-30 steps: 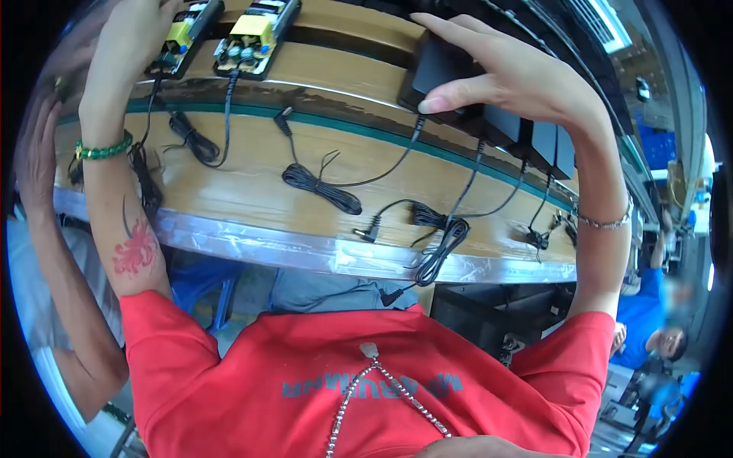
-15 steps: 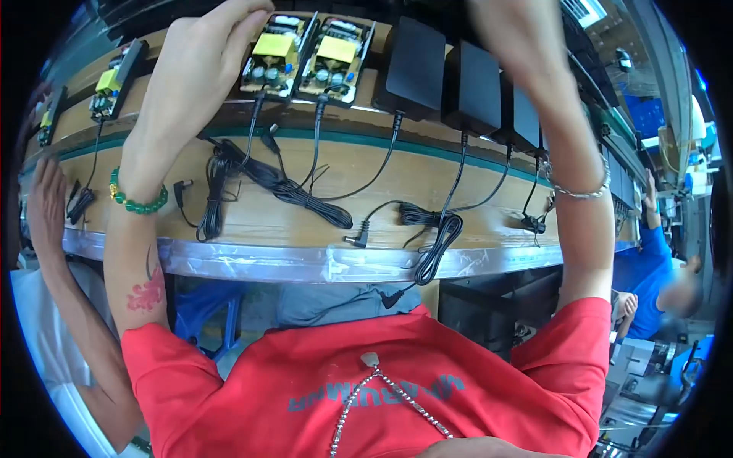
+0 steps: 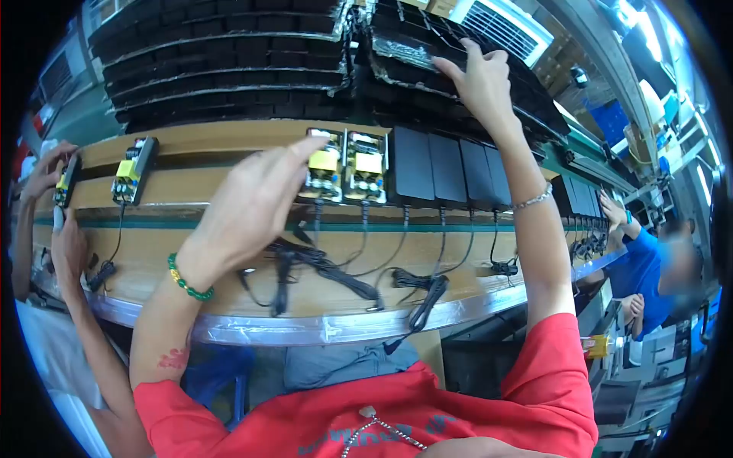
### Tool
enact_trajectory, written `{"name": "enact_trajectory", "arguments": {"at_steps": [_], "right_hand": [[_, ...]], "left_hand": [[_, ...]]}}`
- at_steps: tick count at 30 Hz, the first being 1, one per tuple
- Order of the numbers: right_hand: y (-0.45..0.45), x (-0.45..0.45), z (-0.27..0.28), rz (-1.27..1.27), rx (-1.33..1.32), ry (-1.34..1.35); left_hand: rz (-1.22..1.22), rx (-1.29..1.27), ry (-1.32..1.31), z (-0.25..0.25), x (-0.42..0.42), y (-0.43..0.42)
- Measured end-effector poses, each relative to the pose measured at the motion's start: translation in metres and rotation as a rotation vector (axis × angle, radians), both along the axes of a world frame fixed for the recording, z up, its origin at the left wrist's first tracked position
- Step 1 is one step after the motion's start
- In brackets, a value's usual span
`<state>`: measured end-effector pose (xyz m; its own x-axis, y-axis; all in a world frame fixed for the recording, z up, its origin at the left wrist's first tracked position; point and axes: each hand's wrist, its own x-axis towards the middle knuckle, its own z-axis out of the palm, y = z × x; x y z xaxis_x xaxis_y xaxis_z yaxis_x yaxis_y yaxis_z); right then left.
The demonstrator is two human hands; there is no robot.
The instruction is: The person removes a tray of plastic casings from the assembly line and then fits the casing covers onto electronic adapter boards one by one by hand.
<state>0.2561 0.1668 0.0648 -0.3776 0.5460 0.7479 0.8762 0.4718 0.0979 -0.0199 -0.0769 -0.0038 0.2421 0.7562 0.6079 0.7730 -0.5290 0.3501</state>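
Note:
My left hand point(image 3: 256, 202), slightly blurred, is closed at the upper left corner of an open power adapter point(image 3: 324, 164) with a yellow transformer on its circuit board. Its fingertips are partly hidden. Close beside that unit stands a second open adapter point(image 3: 366, 164). My right hand point(image 3: 485, 80) is raised with thumb and fingers apart over stacked black trays point(image 3: 412, 65) at the back; whether it touches them I cannot tell. Beneath my right forearm is a row of closed black adapters point(image 3: 412, 164), with cords trailing toward me.
Bundled black cables point(image 3: 420, 294) lie on the wooden bench, one past its plastic-wrapped front edge point(image 3: 321, 327). More trays point(image 3: 229, 65) are stacked at back left. Another open adapter point(image 3: 130, 172) stands left. A co-worker's hands point(image 3: 69, 244) work there; a person in blue point(image 3: 645, 275) sits right.
My view has tilted up, showing the stacked trays. My right hand has reached from above the closed adapters to the trays. My left hand remains at the same open adapter.

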Motion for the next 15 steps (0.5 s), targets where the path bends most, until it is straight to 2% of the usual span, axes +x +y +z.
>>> {"name": "enact_trajectory", "arguments": {"at_steps": [1, 3, 5, 7, 9, 10, 14, 15], "right_hand": [[0.002, 0.001, -0.001, -0.050, -0.078, -0.001], [-0.002, 0.010, 0.004, -0.088, 0.008, 0.003], [-0.020, 0.023, 0.020, -0.330, 0.089, 0.013], [-0.019, 0.047, 0.016, -0.401, 0.060, 0.048], [-0.021, 0.059, 0.006, -0.380, -0.134, 0.113], [-0.022, 0.060, -0.001, -0.319, -0.149, 0.197], [-0.032, 0.069, -0.013, -0.374, -0.093, 0.277], [-0.031, 0.077, -0.015, -0.264, -0.149, 0.331]], "left_hand": [[-0.041, -0.014, -0.016, 0.000, 0.004, -0.002], [-0.085, -0.088, -0.023, 0.003, 0.009, -0.005], [-0.173, -0.126, -0.083, 0.001, 0.014, -0.006], [-0.193, -0.097, -0.059, -0.002, 0.014, -0.005], [-0.189, -0.073, -0.058, -0.004, 0.017, -0.005], [-0.202, -0.075, -0.057, -0.004, 0.017, -0.006], [-0.176, -0.094, -0.093, -0.004, 0.018, -0.006], [-0.178, -0.093, -0.106, -0.005, 0.018, -0.006]]}}
